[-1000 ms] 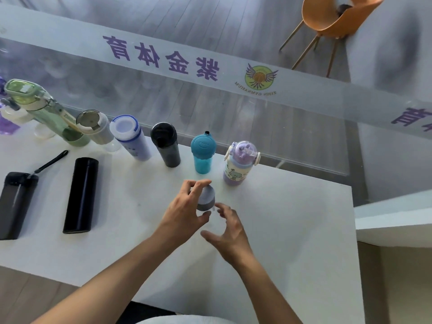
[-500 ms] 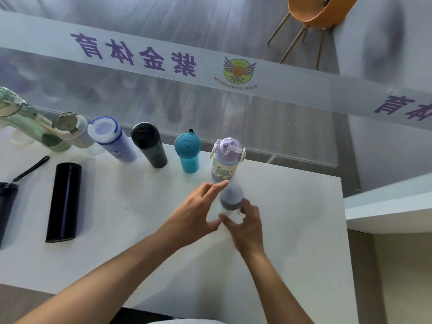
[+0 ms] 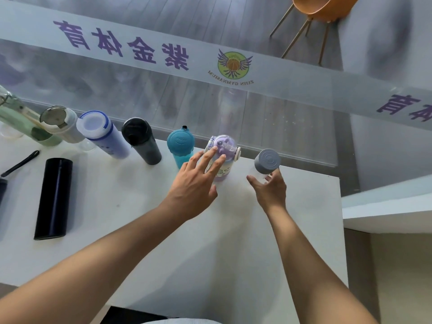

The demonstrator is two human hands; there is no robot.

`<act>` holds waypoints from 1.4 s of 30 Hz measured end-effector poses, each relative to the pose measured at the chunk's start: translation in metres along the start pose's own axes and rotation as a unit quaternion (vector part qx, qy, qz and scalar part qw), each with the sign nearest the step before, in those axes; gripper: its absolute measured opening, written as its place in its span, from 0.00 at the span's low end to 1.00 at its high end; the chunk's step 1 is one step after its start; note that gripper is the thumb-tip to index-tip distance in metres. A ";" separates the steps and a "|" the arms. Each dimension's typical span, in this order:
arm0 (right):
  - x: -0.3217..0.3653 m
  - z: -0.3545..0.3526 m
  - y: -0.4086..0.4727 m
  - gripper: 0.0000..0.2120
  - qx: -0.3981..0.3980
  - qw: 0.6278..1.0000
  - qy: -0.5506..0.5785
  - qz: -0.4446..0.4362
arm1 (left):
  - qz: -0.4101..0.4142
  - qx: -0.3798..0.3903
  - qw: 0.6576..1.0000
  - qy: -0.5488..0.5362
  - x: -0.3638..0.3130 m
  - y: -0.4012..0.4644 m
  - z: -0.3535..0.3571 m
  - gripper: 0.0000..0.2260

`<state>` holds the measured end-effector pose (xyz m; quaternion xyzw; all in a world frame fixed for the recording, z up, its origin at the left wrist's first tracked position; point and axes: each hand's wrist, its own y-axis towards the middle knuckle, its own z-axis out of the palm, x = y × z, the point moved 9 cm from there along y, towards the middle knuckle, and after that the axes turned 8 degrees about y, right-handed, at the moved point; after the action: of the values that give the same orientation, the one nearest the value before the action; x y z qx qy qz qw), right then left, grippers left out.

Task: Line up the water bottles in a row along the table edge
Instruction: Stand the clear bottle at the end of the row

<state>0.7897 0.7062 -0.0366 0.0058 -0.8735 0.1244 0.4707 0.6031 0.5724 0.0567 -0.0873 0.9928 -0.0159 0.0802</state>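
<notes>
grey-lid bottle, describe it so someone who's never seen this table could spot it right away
Follow the row of upright bottles along the far edge of the white table to its right end. There the right hand holds the grey-lid bottle, just right of the purple cartoon bottle. Only it has a clear body under a plain round grey cap.

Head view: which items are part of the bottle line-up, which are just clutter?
Job: grey-capped bottle in right hand; left hand; lilac bottle; teal bottle; black bottle; lying black flask; table.
Clutter: orange chair; banner.
</notes>
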 end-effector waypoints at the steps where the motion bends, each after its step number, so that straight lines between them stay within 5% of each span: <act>1: 0.000 0.001 0.002 0.36 0.001 1.000 -0.003 -0.002 | -0.001 0.000 1.000 0.000 0.001 -0.001 0.001 0.32; 15: -0.011 0.006 0.010 0.28 0.009 1.000 -0.013 0.015 | -0.004 0.014 1.000 0.007 0.004 -0.006 0.009 0.28; 23: -0.031 0.011 -0.050 0.32 0.009 0.998 -0.001 0.069 | -0.024 0.019 1.000 0.002 0.014 -0.026 0.004 0.26; 31: 0.017 0.095 -0.143 0.25 0.107 0.993 -0.031 -0.042 | -0.094 0.007 0.996 0.008 0.058 -0.094 -0.007 0.20; 42: 0.105 0.234 -0.249 0.25 0.257 0.938 -0.125 -0.196 | -0.250 -0.020 0.967 -0.034 0.192 -0.212 -0.003 0.15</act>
<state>0.5711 0.4237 -0.0207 0.3134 -0.8450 0.2485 0.3550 0.4518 0.3300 0.0391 -0.3352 0.9361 -0.0130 0.1054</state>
